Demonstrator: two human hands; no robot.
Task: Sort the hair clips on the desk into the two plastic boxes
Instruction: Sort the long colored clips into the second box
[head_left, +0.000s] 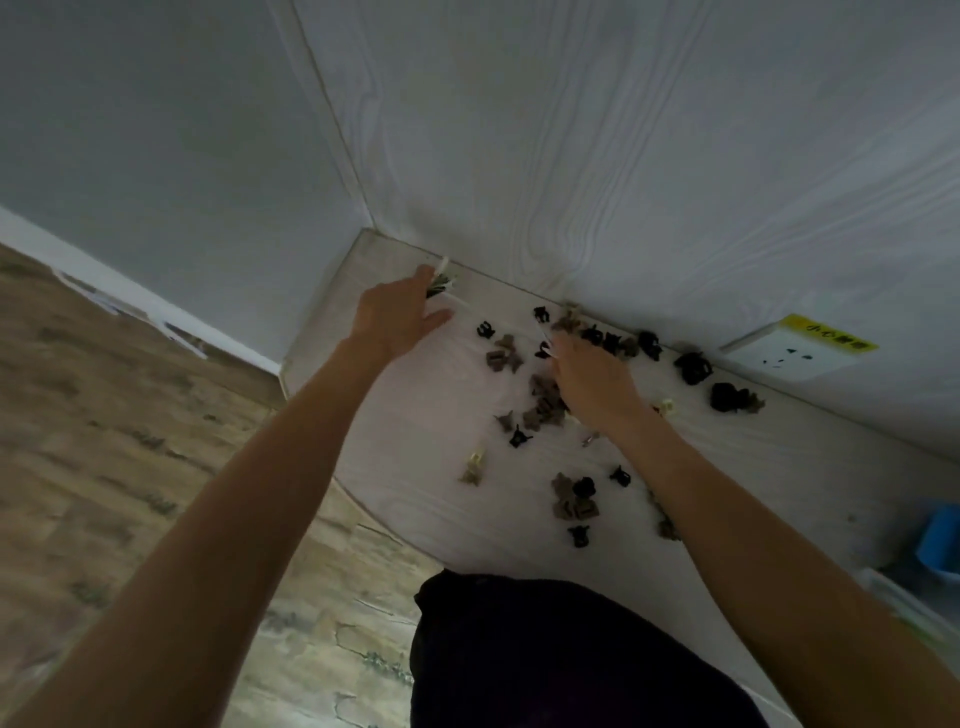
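Observation:
Several small black and brown hair clips (545, 400) lie scattered over the white desk (415, 467). A clear plastic box (445, 283) with dark clips in it stands in the desk's far left corner. My left hand (397, 319) reaches to that box; its fingertips are at the rim and the thumb is spread apart. My right hand (589, 382) rests on the middle of the clip pile. Its fingertips are curled around a black clip (543, 349). A second box is hard to make out.
White wood-grain walls close the desk at the back and left. A wall socket (789, 356) with a yellow label sits at the back right. A blue container (940, 540) stands at the right edge. My dark clothing (545, 654) is at the near edge, with floor to the left.

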